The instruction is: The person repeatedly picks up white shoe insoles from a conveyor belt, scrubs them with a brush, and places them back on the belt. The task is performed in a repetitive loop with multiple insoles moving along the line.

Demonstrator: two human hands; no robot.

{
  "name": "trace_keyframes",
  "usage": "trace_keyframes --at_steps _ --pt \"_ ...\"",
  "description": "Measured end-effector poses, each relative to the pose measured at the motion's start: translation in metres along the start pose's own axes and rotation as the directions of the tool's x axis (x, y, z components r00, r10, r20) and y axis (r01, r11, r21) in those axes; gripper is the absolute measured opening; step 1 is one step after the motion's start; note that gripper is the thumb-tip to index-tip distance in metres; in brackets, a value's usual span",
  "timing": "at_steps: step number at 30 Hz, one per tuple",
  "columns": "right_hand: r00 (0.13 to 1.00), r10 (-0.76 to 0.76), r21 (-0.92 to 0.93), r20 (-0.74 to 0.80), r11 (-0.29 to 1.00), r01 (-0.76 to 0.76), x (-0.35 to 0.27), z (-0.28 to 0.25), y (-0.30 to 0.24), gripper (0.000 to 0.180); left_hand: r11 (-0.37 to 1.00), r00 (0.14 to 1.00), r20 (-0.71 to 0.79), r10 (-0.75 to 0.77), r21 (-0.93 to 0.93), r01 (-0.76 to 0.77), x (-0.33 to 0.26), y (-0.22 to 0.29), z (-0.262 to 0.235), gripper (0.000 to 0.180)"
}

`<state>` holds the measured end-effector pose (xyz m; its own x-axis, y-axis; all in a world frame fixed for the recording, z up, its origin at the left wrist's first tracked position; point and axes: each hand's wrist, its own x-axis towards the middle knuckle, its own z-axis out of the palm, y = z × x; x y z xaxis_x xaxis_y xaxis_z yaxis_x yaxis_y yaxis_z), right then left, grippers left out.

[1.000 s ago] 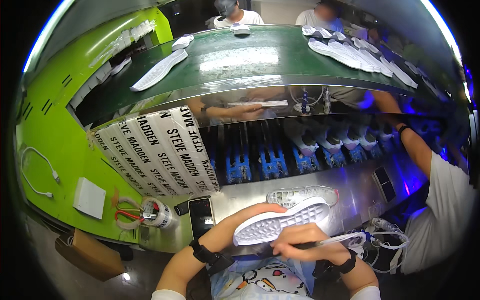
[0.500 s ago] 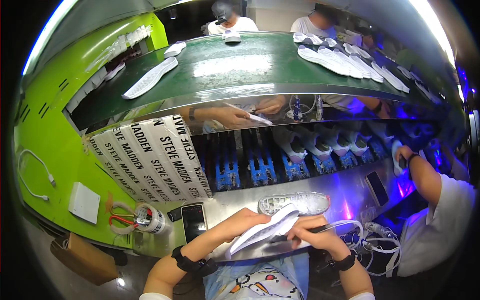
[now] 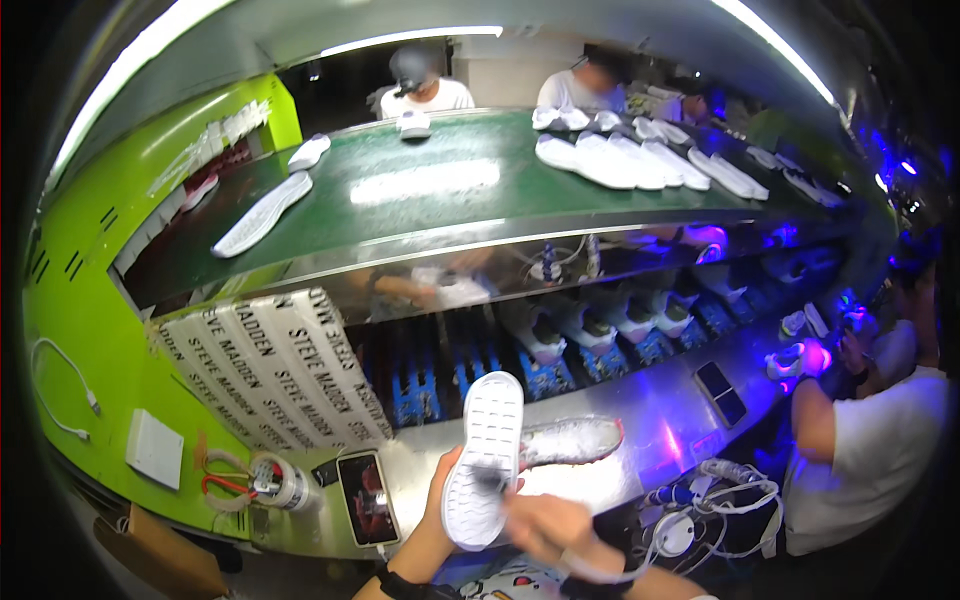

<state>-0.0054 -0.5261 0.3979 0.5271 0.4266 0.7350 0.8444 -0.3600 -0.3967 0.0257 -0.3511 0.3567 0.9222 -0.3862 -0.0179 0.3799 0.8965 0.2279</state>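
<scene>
**At the metal bench: sole up in 2 hands**

At 6 o'clock, the white shoe (image 3: 487, 455) stands sole-up. The left hand (image 3: 443, 492) wraps its heel. The blurred right hand (image 3: 545, 520) pinches a small dark brush (image 3: 488, 480) against the sole. A second white shoe (image 3: 568, 440) lies at 3 o'clock, just beside.

A shoe (image 3: 570, 440) lies on the metal bench (image 3: 650, 400) just right of the upturned sole (image 3: 487, 455). A phone (image 3: 365, 497) and tape roll (image 3: 280, 482) lie left. Behind, more soles (image 3: 620, 160) rest on the belt (image 3: 430, 200).
</scene>
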Motion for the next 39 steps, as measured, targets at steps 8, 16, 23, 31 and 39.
trace_keyframes --at_steps 8,16,23,31,39 --pt "0.829 0.407 0.214 -0.384 0.912 -0.349 0.007 -0.087 -0.035 0.036 0.876 0.853 0.519 0.051 0.386 -0.287 0.120 0.095 0.184 0.041" --pt "0.672 0.594 0.401 -0.442 0.801 -0.444 -0.018 -0.098 -0.003 0.025 -0.303 0.271 0.584 0.765 0.698 -0.648 0.246 0.147 0.279 0.018" --pt "0.848 0.308 -0.117 -0.430 0.913 -0.391 -0.056 -0.085 0.025 0.022 -0.787 0.719 0.476 0.506 0.595 0.160 0.341 0.063 0.297 0.029" --pt "0.685 0.579 0.168 -0.442 0.804 -0.570 -0.058 -0.095 0.032 0.024 0.298 0.760 0.014 0.650 0.915 -0.272 0.332 0.094 0.314 0.031" --pt "0.482 0.822 0.736 -0.304 0.524 -0.428 -0.026 -0.098 0.015 0.022 0.130 0.796 0.379 0.472 0.863 -0.488 0.116 0.062 0.215 0.053"
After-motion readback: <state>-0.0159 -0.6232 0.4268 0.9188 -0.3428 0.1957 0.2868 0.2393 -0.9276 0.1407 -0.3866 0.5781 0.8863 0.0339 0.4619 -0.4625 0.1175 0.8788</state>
